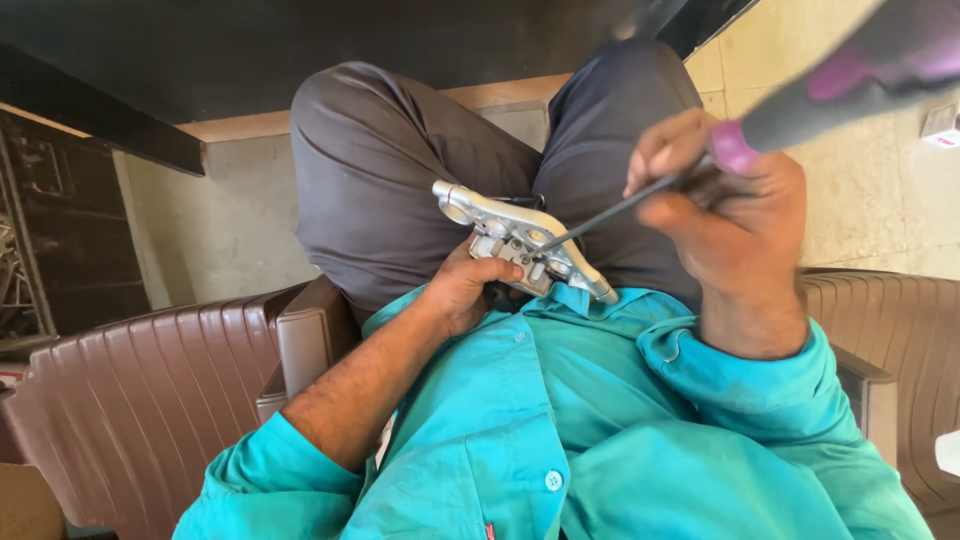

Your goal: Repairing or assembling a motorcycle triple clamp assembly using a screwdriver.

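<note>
Fingers of the left hand (462,290) curl up around the underside of a silver cast-metal part (515,240), thumb lying across its near edge, so it is gripped firmly just left of the middle of the frame, resting over the lap against the grey trousers (380,170). Over at centre right, the right hand (735,215) is closed round a screwdriver (620,210), its purple handle blurred and running off toward the upper right corner, its dark shaft slanting down and left until the tip meets the top face of the part, near a cluster of small round fittings. Whether the tip sits in a screw head I cannot tell; it is too small to make out.

Below both hands the teal shirt (560,420) fills the lower frame, and brown ribbed plastic chairs (140,400) stand at lower left and far right.

What worries me is that nothing braces the part but one hand and a thigh. If the tip skates off a fitting under pressure, it would likely drive toward the left thumb or into the trouser leg. The part could also twist in the grip and drop between the knees.
</note>
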